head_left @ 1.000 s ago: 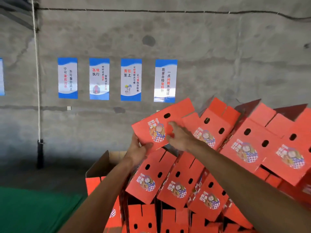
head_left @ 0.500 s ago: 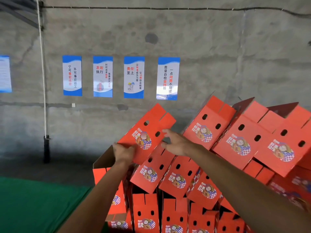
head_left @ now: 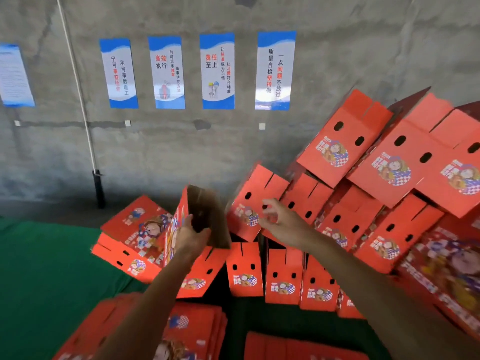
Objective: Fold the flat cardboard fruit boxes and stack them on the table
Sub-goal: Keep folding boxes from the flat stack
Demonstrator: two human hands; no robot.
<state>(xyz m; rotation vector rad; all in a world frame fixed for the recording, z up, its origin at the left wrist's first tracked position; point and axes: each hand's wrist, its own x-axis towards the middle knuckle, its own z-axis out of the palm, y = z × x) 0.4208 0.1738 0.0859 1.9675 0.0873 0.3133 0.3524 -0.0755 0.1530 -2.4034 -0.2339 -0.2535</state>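
We are stacking: many folded boxes (head_left: 345, 141) piled far right, flat boxes (head_left: 197, 331) waiting near. Left hand (head_left: 191, 239) is gripping a brown-faced box (head_left: 207, 216); right hand (head_left: 281, 222) is hanging loosely curled, empty.

Right edge chops off the big pile of folded boxes (head_left: 405, 162), and the ones lower right are pure motion blur. Flat boxes (head_left: 192, 331) at the bottom are cut off and smeared too. Left hand (head_left: 191, 239) covers part of the brown flap (head_left: 207, 216); can't make out its grip. Far-left poster (head_left: 15, 75) is cropped and unreadable.
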